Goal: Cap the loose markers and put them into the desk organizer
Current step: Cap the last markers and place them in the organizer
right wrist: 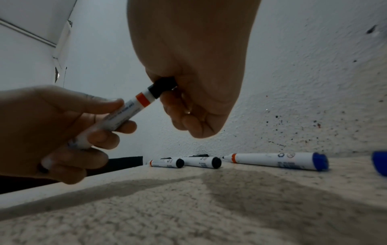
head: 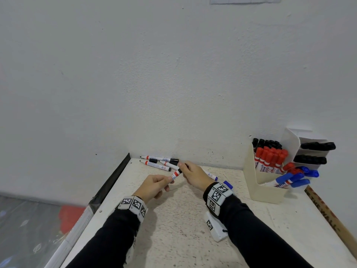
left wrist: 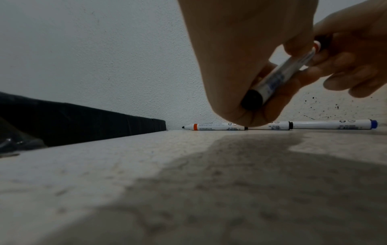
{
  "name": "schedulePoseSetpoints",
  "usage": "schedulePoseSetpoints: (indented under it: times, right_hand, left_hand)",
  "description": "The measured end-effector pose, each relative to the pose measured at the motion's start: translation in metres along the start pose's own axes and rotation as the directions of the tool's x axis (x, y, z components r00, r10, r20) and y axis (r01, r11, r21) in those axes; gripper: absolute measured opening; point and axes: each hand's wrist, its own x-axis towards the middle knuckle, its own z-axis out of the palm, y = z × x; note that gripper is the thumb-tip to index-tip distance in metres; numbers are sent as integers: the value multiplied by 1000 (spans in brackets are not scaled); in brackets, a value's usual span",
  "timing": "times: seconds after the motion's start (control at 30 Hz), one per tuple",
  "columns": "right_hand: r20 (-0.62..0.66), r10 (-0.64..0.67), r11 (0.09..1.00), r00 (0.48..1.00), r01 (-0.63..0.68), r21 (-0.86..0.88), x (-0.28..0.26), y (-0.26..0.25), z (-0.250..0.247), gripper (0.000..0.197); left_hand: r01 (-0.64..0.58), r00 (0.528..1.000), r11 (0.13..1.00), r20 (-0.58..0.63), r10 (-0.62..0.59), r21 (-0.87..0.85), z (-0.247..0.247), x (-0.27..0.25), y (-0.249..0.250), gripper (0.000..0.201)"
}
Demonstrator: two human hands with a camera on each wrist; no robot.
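One black-ended marker [right wrist: 125, 114] is held above the bench [head: 173, 229] by the curled fingers of the left hand [head: 154, 185], its black cap [right wrist: 162, 86] gripped by the closed right hand [head: 195, 176]. Several uncapped markers [head: 156, 165] are left lying by the wall, and the desk organizer [head: 260, 188], filled with capped markers, is seen well apart on the right.

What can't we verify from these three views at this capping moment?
- Marker tip and cap seating: hidden in the right hand, every view.
- Desk organizer: outside both wrist views; right compartments' contents too small in the head view.
- Blue cap: cut by the right wrist view's edge.
- Marker label text: blurred.
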Motion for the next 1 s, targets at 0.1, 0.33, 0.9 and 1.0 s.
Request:
schedulePoseSetpoints:
  times: [0.1,0.33,0.9,1.0]
  right_hand:
    - [-40,-2,1000,999,2,1,-5,-3,-11,26]
    - [-395,27,974,918,65,215,-13,-18,-68,15]
    - [-718,-41,989,695,-73,-127,-26,-20,-232,19]
    - [-697,-41,959,716,-167,-228,-26,-14,-240,22]
  left_hand:
    - [-3,1000,1000,-2,3,23,1,0,1,19]
    - [54,997,979,40,-63,199,15,6,13,16]
    - [-150,980,545,198,-31,825,116,56,39,52]
    - [-207,966,464,254,-39,861,123,65,37,54]
